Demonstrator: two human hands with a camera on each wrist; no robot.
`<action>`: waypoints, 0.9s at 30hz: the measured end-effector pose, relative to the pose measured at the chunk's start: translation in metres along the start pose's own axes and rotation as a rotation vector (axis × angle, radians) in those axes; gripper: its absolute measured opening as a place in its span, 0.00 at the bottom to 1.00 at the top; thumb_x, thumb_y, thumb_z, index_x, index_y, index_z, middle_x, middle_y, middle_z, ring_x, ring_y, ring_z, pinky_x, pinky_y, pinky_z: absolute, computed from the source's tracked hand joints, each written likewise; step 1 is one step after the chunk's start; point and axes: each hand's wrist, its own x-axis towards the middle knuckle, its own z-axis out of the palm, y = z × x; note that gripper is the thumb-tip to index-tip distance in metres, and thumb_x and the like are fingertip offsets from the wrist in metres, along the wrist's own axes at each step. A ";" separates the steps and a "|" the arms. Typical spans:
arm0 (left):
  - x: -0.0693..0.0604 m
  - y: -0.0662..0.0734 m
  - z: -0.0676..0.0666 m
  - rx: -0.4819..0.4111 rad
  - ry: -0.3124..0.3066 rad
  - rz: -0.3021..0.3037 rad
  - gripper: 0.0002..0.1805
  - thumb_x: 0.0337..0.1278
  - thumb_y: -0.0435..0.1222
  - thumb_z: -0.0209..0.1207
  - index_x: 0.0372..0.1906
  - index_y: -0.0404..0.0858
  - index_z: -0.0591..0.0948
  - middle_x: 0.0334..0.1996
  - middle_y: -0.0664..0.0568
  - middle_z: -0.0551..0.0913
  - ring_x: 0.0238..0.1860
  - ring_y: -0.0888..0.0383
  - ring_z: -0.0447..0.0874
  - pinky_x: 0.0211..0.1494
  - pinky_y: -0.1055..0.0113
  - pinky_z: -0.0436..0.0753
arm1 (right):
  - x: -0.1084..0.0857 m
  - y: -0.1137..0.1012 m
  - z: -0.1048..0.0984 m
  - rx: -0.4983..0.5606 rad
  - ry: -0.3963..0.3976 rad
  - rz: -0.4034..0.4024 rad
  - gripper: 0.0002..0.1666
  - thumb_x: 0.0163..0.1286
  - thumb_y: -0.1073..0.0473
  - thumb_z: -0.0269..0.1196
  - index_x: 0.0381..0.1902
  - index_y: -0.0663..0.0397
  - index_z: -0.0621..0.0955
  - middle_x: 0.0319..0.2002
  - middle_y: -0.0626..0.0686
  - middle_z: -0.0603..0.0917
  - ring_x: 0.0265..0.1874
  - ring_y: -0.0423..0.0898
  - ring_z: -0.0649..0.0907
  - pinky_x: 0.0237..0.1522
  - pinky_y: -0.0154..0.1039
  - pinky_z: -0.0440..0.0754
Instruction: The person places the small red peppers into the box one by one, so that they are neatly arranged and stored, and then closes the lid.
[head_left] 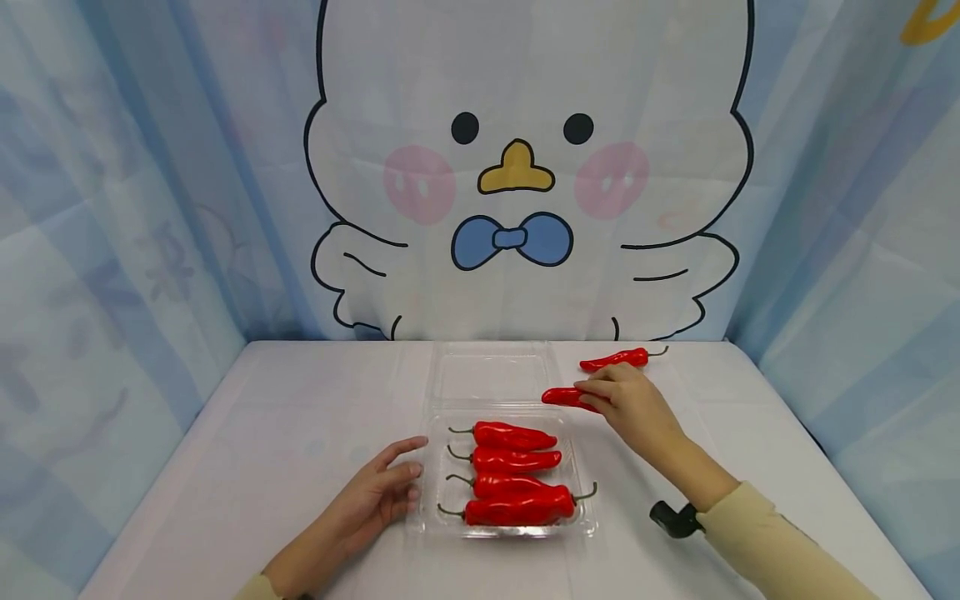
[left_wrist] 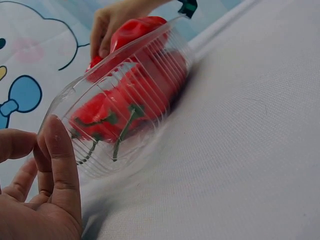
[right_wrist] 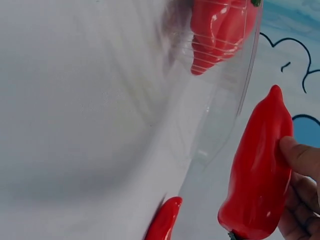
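Between thumb and fingers my right hand (head_left: 633, 412) pinches a red pepper (head_left: 561, 397), its tip pointing left, at the right of the clear container's hinge; the right wrist view shows this pepper (right_wrist: 260, 170) close up, stem end down. Several red peppers (head_left: 510, 460) lie in rows in the clear plastic container (head_left: 450, 527), most stems to the left, the front one over another. My left hand (head_left: 367, 504) is at the container's left side, fingers loosely spread; in the left wrist view the fingertips of this hand (left_wrist: 45, 185) are at the container's rim (left_wrist: 65, 92).
Another red pepper (head_left: 615, 360) lies on the white table (head_left: 315, 400) near its back edge, just behind my right hand. The container's clear lid (head_left: 491, 375) lies folded back behind it. A printed curtain (head_left: 517, 292) hangs behind the table.
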 end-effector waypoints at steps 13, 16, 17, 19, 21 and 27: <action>-0.001 0.001 0.001 -0.002 -0.006 -0.001 0.32 0.74 0.34 0.57 0.78 0.40 0.61 0.33 0.56 0.76 0.29 0.65 0.79 0.36 0.73 0.84 | 0.003 -0.024 -0.003 0.037 -0.007 -0.029 0.15 0.61 0.62 0.76 0.48 0.51 0.91 0.43 0.52 0.87 0.45 0.51 0.85 0.47 0.47 0.89; -0.001 0.001 0.001 -0.001 -0.001 -0.003 0.32 0.74 0.34 0.57 0.78 0.40 0.61 0.33 0.56 0.76 0.29 0.65 0.79 0.36 0.73 0.84 | 0.003 -0.028 -0.004 0.071 0.011 -0.033 0.15 0.62 0.60 0.76 0.48 0.50 0.90 0.43 0.51 0.88 0.43 0.48 0.86 0.45 0.45 0.89; -0.001 0.002 0.001 0.000 0.001 -0.004 0.32 0.74 0.34 0.57 0.78 0.40 0.61 0.33 0.56 0.76 0.29 0.65 0.79 0.36 0.73 0.84 | 0.003 -0.030 -0.005 0.081 0.020 -0.039 0.17 0.63 0.59 0.75 0.50 0.49 0.89 0.42 0.50 0.88 0.42 0.47 0.86 0.44 0.44 0.90; -0.001 0.002 0.001 0.000 0.004 -0.005 0.33 0.74 0.34 0.58 0.78 0.40 0.61 0.34 0.56 0.76 0.29 0.65 0.79 0.36 0.73 0.84 | 0.004 -0.032 -0.006 0.097 0.041 -0.059 0.21 0.63 0.59 0.75 0.55 0.48 0.87 0.42 0.49 0.88 0.39 0.45 0.86 0.43 0.41 0.90; -0.001 0.002 0.001 0.000 0.005 -0.006 0.33 0.74 0.35 0.58 0.78 0.40 0.61 0.34 0.56 0.76 0.29 0.65 0.78 0.36 0.73 0.84 | 0.004 -0.034 -0.006 0.112 0.064 -0.086 0.26 0.64 0.60 0.75 0.60 0.48 0.85 0.41 0.49 0.87 0.37 0.43 0.85 0.41 0.40 0.89; -0.001 0.002 0.002 -0.003 -0.002 -0.002 0.32 0.74 0.34 0.56 0.78 0.39 0.61 0.34 0.56 0.76 0.29 0.65 0.78 0.36 0.73 0.83 | 0.006 -0.040 -0.007 0.183 0.121 -0.112 0.27 0.63 0.65 0.74 0.61 0.53 0.83 0.43 0.51 0.84 0.39 0.46 0.87 0.39 0.41 0.90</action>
